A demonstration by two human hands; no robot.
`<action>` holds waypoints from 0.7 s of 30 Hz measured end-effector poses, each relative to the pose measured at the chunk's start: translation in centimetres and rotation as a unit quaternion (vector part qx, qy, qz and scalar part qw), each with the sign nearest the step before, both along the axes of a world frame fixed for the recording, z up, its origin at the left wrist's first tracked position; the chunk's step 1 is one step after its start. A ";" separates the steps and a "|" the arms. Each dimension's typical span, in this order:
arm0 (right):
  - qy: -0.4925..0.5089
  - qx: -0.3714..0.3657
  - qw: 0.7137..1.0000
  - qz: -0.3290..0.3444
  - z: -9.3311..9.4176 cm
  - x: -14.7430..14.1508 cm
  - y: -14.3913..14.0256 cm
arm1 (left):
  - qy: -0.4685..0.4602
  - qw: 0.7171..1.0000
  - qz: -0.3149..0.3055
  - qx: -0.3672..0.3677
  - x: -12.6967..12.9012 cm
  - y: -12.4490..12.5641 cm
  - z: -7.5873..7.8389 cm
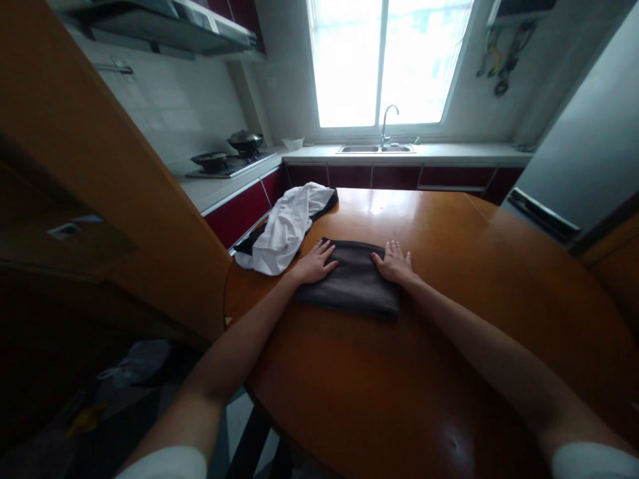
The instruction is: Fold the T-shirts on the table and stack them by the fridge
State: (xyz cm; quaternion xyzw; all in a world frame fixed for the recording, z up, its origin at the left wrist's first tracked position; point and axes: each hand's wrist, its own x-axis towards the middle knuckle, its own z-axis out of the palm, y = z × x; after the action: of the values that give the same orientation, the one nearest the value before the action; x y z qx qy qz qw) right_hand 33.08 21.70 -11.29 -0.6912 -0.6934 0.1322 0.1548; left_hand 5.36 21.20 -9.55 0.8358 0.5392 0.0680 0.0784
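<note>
A dark grey-brown piece of folded cloth (pixel 352 283), roughly rectangular, lies flat on the wooden table (pixel 439 372); what kind of garment it is I cannot tell. My left hand (pixel 316 262) rests palm down on its left side, fingers stretched out. On its upper right edge lies my right hand (pixel 394 263), flat with the fingers spread. Just beyond my left hand, a crumpled white garment (pixel 289 226) lies in a heap at the table's left edge, with black cloth (pixel 327 205) showing from under it.
Behind the table runs a counter with a sink (pixel 359 149) and faucet (pixel 385 126) below a window. At the left are a stove with a wok (pixel 244 141) and a pan (pixel 210 159). A wooden partition (pixel 164 159) stands close on the left, a fridge (pixel 589 146) on the right.
</note>
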 end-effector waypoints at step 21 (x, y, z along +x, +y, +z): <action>0.088 0.142 0.969 0.179 -0.6 1.6 -13.4 | -0.012 1.000 -0.001 0.023 0.0 0.3 -0.4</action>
State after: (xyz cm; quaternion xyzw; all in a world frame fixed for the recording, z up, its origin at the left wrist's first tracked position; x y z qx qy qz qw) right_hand 34.66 8.28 -11.88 -0.5121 -0.8015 0.1179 0.2855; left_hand 5.36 21.49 -9.98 0.8371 0.5356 0.0899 0.0657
